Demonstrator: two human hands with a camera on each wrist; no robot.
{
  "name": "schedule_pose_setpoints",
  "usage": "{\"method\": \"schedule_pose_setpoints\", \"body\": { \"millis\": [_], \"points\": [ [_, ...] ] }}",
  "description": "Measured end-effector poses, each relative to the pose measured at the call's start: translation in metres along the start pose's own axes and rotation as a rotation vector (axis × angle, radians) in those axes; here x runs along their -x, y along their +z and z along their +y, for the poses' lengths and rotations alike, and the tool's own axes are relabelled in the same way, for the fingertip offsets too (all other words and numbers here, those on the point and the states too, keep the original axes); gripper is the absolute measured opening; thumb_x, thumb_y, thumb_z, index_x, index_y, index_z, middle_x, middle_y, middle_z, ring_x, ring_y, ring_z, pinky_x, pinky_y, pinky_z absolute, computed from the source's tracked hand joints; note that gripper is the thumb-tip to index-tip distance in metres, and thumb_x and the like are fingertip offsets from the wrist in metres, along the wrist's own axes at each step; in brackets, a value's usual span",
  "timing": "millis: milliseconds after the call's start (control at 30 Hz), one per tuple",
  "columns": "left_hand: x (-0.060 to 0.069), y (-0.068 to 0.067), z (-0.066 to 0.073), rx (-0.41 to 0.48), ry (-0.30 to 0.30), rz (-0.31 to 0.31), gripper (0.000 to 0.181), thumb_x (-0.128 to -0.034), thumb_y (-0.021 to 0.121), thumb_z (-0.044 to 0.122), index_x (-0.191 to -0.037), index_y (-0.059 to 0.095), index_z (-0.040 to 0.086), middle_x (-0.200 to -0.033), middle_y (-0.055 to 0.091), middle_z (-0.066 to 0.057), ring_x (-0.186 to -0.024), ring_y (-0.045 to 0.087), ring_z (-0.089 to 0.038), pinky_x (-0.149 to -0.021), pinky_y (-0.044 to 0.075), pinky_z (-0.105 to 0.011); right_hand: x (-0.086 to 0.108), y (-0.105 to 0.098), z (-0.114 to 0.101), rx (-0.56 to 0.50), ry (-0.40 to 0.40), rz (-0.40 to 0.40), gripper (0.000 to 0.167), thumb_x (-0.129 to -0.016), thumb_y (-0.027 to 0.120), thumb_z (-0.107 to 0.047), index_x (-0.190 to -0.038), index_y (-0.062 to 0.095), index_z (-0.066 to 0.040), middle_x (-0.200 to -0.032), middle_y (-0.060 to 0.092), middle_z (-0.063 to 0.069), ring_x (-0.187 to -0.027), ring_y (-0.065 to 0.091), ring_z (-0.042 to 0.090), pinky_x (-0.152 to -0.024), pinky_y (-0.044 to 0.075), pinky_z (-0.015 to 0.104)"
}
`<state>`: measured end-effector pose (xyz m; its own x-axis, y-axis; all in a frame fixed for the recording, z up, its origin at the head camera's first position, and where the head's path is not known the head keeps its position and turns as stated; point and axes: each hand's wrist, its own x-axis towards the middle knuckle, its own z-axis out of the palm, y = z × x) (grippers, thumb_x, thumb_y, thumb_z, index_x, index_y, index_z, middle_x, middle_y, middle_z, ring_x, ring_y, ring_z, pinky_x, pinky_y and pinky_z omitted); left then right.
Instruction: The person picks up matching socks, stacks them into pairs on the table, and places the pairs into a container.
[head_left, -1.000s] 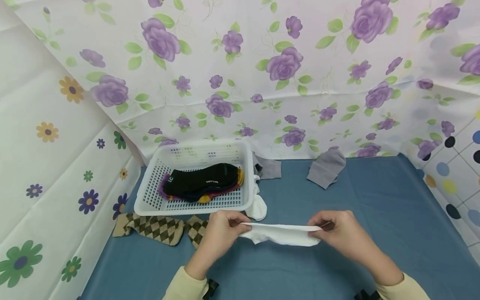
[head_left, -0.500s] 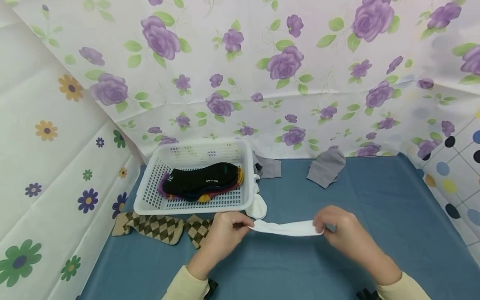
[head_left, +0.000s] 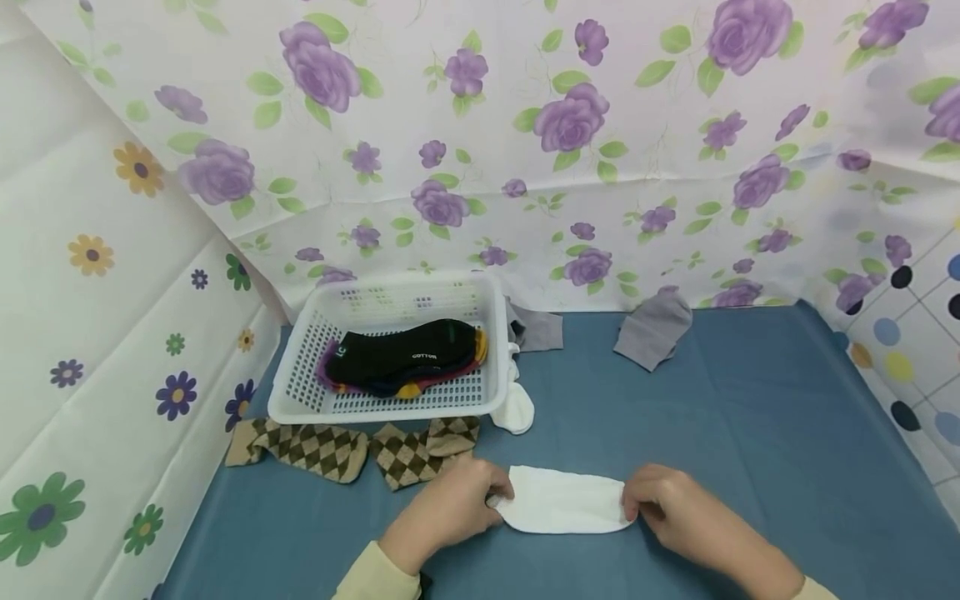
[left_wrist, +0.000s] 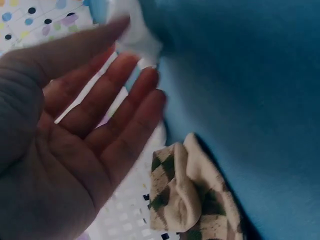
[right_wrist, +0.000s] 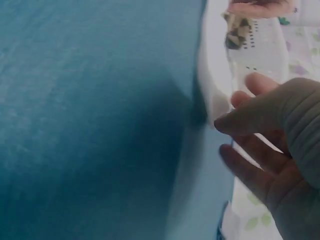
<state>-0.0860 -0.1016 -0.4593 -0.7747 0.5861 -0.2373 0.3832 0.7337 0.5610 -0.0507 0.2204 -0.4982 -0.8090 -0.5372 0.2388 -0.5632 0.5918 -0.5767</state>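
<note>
A white sock [head_left: 566, 502] lies stretched out flat, low over the blue cloth, between both hands. My left hand [head_left: 457, 502] pinches its left end between thumb and fingers; in the left wrist view the thumb of that hand [left_wrist: 85, 105] lies across the blurred white fabric [left_wrist: 135, 30]. At the other end, my right hand [head_left: 678, 512] pinches the sock's right edge. The right wrist view has the right hand [right_wrist: 270, 135] with its thumb at the end of the white sock [right_wrist: 212, 65].
Behind stands a white basket [head_left: 390, 412] holding dark and coloured socks [head_left: 405, 354]. Argyle socks [head_left: 322, 448] lie before it, a second white sock [head_left: 514, 408] at its right side. Two grey socks [head_left: 540, 331] [head_left: 654, 329] lie by the flowered backdrop [head_left: 525, 225].
Both hands have come down nearer the person, lowering the white sock, whose broad side now faces up. More of the argyle sock beside the left hand is uncovered.
</note>
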Motion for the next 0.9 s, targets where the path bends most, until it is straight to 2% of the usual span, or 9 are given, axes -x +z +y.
{"method": "schedule_pose_setpoints", "body": {
  "millis": [67,167,267,367,433,533,733,833,900],
  "points": [
    [-0.001,-0.003,-0.001,0.032,-0.009,-0.008,0.022,-0.0757,0.077,0.018,-0.096,0.071,0.02,-0.087,0.066,0.009,-0.076,0.058,-0.002,-0.066,0.048,-0.02,0.0,-0.003,-0.001,-0.018,0.064,-0.004,0.044,-0.073,0.068,0.011,-0.077,0.064,-0.032,-0.081,0.06,-0.023,-0.078,0.058,-0.003,-0.066,0.05,0.018],
    [-0.006,-0.004,-0.002,0.085,-0.031,0.028,0.024,-0.0783,0.076,0.025,-0.1,0.07,0.016,-0.081,0.063,0.009,-0.07,0.056,-0.001,-0.063,0.047,-0.02,-0.003,-0.006,-0.003,-0.009,0.162,0.003,0.034,-0.077,0.071,0.001,-0.082,0.068,-0.033,-0.085,0.062,-0.023,-0.081,0.061,-0.002,-0.069,0.052,0.02],
    [-0.01,0.001,-0.002,0.116,-0.113,0.062,0.023,-0.0822,0.072,0.024,-0.101,0.069,0.011,-0.072,0.058,0.008,-0.062,0.053,-0.004,-0.057,0.045,-0.023,-0.008,-0.004,-0.006,0.036,0.26,-0.031,0.023,-0.081,0.072,-0.013,-0.088,0.068,-0.035,-0.091,0.061,-0.024,-0.083,0.059,-0.003,-0.07,0.052,0.02],
    [-0.013,0.009,-0.003,0.097,-0.191,0.062,0.016,-0.0818,0.072,0.021,-0.093,0.066,0.011,-0.067,0.054,0.006,-0.057,0.049,-0.008,-0.052,0.041,-0.025,-0.009,0.001,-0.007,0.061,0.308,-0.11,0.017,-0.082,0.072,-0.02,-0.091,0.068,-0.033,-0.092,0.058,-0.021,-0.076,0.053,-0.005,-0.064,0.048,0.018],
    [-0.013,0.015,-0.002,0.075,-0.215,0.055,0.014,-0.0799,0.074,0.019,-0.086,0.063,0.012,-0.065,0.053,0.005,-0.056,0.048,-0.009,-0.051,0.04,-0.025,-0.009,0.003,-0.007,0.062,0.313,-0.157,0.015,-0.082,0.071,-0.018,-0.092,0.069,-0.03,-0.091,0.058,-0.017,-0.071,0.05,-0.004,-0.059,0.045,0.018],
    [-0.013,0.019,-0.001,0.036,-0.213,0.054,0.017,-0.0772,0.076,0.016,-0.077,0.059,0.014,-0.065,0.052,0.005,-0.056,0.047,-0.008,-0.05,0.039,-0.024,-0.007,0.004,-0.006,0.052,0.316,-0.195,0.016,-0.081,0.071,-0.014,-0.091,0.07,-0.026,-0.089,0.058,-0.014,-0.067,0.048,-0.005,-0.056,0.044,0.018],
    [-0.013,0.018,0.003,0.03,-0.238,0.049,0.019,-0.0749,0.078,0.015,-0.077,0.059,0.013,-0.064,0.051,0.004,-0.055,0.047,-0.009,-0.05,0.039,-0.025,-0.013,-0.001,-0.006,0.045,0.327,-0.252,0.014,-0.083,0.07,-0.015,-0.094,0.071,-0.024,-0.083,0.058,-0.014,-0.063,0.047,-0.004,-0.054,0.042,0.019],
    [-0.013,0.018,0.003,0.021,-0.241,0.051,0.02,-0.0743,0.078,0.015,-0.075,0.059,0.013,-0.064,0.051,0.004,-0.055,0.046,-0.01,-0.05,0.038,-0.025,-0.028,-0.01,-0.008,0.082,0.295,-0.231,0.012,-0.083,0.07,-0.02,-0.094,0.071,-0.024,-0.081,0.06,-0.016,-0.066,0.051,-0.004,-0.057,0.044,0.02],
    [-0.014,0.018,0.004,0.014,-0.245,0.057,0.021,-0.0736,0.079,0.014,-0.074,0.058,0.013,-0.063,0.05,0.004,-0.055,0.046,-0.01,-0.049,0.037,-0.025,-0.044,-0.015,-0.01,0.119,0.26,-0.174,0.011,-0.082,0.071,-0.022,-0.093,0.071,-0.025,-0.081,0.061,-0.017,-0.07,0.054,-0.003,-0.06,0.047,0.021]
  ]
}}
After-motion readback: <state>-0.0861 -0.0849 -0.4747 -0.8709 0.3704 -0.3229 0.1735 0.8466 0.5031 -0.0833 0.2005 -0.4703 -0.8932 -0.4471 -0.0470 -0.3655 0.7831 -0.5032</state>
